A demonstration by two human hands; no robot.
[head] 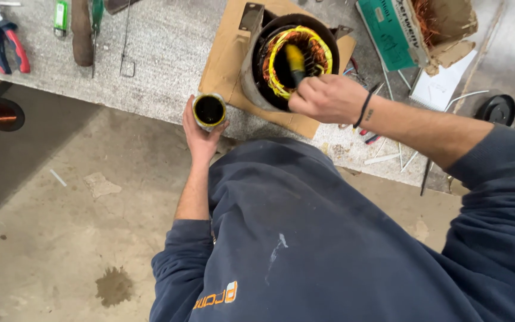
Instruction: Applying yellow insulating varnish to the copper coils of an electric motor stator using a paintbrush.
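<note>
**Two hands busy at a motor stator on a cluttered bench**

The right hand [328, 98] is closed around the handle of a yellow brush [295, 64], whose tip reaches down into the bore of a stator [290, 56]. The stator is a dark metal housing lying on its side, its copper windings wrapped in yellow tape and facing the camera. It rests on a flattened piece of cardboard [225, 65] near the front edge of the workbench [162, 53].

The left hand [201, 134] is clamped around a small can [209, 110] with a yellow rim and dark liquid inside, held upright just off the bench edge, to the left of the stator. The two hands are apart, the can lower and nearer the body.

The bench top is grey, rough and speckled. At its far left lie red-handled pliers [8, 43], then a green tool [60, 15] and a wooden handle [81, 36]. To the right sits an open green box [388, 33] with copper wire spilling inside, a white pad of paper [439, 89] beside it, and loose white strips scattered near the forearm.

Below the bench, the concrete floor [61, 238] is dusty and stained, with one dark wet patch and small scraps lying about. The person wears a navy sweatshirt with pushed-up sleeves.
</note>
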